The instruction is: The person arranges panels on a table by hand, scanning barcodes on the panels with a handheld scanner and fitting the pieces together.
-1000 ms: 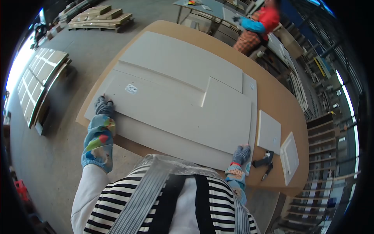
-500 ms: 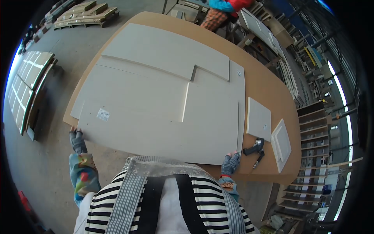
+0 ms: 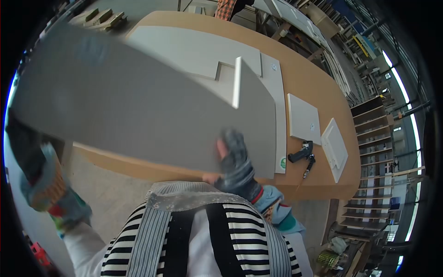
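Note:
A large grey notched panel (image 3: pixel 138 101) is tilted, its left end raised off the table and blurred by motion. At its left near corner, my left hand (image 3: pixel 28 150) in a dark glove grips the edge; its fingers are smeared and shadowed. My right hand (image 3: pixel 234 161), in a grey fingerless glove, holds the near edge, thumb on the top face and fingers at the edge. Under the raised panel lies a pale board (image 3: pixel 184 46), partly hidden. Beyond the notch, the white cut edge (image 3: pixel 236 83) of the lifted panel stands out.
The brown-topped table (image 3: pixel 300 87) carries a small white panel (image 3: pixel 302 115), another pale stacked panel (image 3: pixel 334 150) and a black power tool (image 3: pixel 302 154) at the right. A person in checked trousers (image 3: pixel 225 9) stands beyond it. A shelved rack (image 3: pixel 371 161) is at the right.
The notched panel's left end has come up off the stack. My left hand rose with it toward the left; my right hand shifted left along the near edge. My view moved slightly.

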{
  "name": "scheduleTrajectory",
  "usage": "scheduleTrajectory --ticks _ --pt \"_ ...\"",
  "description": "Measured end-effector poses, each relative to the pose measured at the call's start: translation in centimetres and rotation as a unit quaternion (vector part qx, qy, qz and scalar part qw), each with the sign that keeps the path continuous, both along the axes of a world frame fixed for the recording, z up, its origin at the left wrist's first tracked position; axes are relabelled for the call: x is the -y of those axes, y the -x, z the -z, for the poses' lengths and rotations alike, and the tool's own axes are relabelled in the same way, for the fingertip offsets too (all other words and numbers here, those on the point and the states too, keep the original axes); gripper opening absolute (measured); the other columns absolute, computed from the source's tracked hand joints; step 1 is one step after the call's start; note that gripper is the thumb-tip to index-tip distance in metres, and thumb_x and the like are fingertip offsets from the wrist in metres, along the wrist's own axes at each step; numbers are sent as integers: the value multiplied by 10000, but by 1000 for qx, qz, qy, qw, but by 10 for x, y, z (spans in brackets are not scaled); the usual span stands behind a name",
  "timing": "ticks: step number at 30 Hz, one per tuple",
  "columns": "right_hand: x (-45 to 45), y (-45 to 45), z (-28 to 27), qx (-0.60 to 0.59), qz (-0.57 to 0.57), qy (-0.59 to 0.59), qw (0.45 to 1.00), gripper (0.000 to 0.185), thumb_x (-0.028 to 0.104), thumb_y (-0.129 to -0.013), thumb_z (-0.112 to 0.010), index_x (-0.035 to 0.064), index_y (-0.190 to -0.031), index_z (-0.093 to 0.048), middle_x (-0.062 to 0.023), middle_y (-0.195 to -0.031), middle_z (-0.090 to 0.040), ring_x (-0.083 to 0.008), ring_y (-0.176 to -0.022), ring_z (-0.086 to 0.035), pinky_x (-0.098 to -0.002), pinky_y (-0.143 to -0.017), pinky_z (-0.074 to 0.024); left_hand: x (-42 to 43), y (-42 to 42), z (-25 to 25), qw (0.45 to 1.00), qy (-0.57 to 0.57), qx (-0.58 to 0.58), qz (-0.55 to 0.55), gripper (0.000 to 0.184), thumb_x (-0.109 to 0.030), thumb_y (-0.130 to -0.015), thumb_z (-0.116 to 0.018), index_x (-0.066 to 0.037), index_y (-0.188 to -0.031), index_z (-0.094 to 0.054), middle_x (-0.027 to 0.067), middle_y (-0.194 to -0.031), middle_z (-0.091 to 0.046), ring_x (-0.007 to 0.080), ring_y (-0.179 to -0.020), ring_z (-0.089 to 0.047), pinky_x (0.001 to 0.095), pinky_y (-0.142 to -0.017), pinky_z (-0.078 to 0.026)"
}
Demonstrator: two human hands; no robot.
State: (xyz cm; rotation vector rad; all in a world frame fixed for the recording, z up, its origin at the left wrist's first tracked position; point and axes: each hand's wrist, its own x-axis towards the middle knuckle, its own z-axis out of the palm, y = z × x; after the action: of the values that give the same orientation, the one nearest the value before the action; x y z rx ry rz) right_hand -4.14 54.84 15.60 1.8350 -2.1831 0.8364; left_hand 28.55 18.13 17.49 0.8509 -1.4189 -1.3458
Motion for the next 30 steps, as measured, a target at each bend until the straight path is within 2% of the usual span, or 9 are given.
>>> scheduleTrajectory --ticks 5,6,12,16,17,18,20,27,30 --pt "-3 10 -79 0 109 150 983 552 99 -711 -655 -28 -1204 -442 -193 -1073 -568 -273 -851 -620 -301 -729 -498 -37 120 -35 958 109 146 219 411 -396 -821 -500 -33 -1011 -532 129 -945 -564 250 -866 -550 358 -773 -442" --pt "-20 20 -86 -77 131 113 982 675 137 -714 -650 2 -1297 -339 -222 -1225 -463 -301 -951 -593 -300 -783 -504 -50 153 -37 938 137 165 272 417 -410 -817 -497 -35 -996 -537 129 -928 -567 252 -852 -552 359 -765 -441" --pt "-100 44 -113 -5 393 328 859 355 121 -793 -618 -82 -1064 -514 -150 -911 -613 -189 -743 -596 -292 -679 -483 -162 350 17 815 239 197 490 468 -491 -796 -485 -43 -904 -569 133 -822 -584 259 -772 -565 367 -712 -437" --pt "-115 61 -114 84 346 413 838 323 104 -813 -594 -85 -1062 -511 -126 -973 -581 -179 -837 -549 -285 -757 -446 -247 424 116 785 196 182 559 513 -545 -781 -477 -49 -842 -591 135 -752 -596 263 -719 -573 372 -677 -435" --pt "-123 67 -122 93 335 399 849 320 100 -818 -587 -82 -1070 -509 -128 -996 -572 -186 -867 -541 -287 -777 -434 -273 421 144 791 16 246 560 295 -378 -830 -553 -84 -832 -529 76 -625 -499 217 -572 -493 353 -553 -421" --pt "-135 71 -130 184 338 405 829 344 126 -813 -603 -81 -1072 -511 -123 -976 -576 -185 -849 -538 -297 -773 -431 -300 457 249 773 302 148 538 293 -384 -854 -515 -95 -809 -537 30 -616 -481 196 -512 -470 340 -501 -402" --pt "-159 86 -139 188 378 392 817 356 154 -815 -605 -80 -1068 -515 -117 -968 -576 -184 -838 -538 -296 -762 -434 -321 444 206 779 20 213 589 306 -391 -855 -511 -90 -806 -541 30 -622 -487 190 -521 -472 336 -509 -404" --pt "-199 121 -153 396 356 412 739 381 235 -797 -616 -68 -1019 -547 -108 -974 -566 -190 -859 -529 -298 -765 -448 -356 447 193 789 -132 161 578 353 -416 -859 -496 -73 -794 -554 29 -643 -510 166 -549 -478 323 -538 -413" --pt "-244 156 -133 258 404 369 796 350 164 -777 -610 -53 -1043 -539 -112 -997 -562 -209 -881 -529 -327 -793 -449 -361 437 194 798 -176 135 561 374 -427 -860 -490 -66 -789 -559 28 -652 -520 155 -562 -480 317 -551 -417"
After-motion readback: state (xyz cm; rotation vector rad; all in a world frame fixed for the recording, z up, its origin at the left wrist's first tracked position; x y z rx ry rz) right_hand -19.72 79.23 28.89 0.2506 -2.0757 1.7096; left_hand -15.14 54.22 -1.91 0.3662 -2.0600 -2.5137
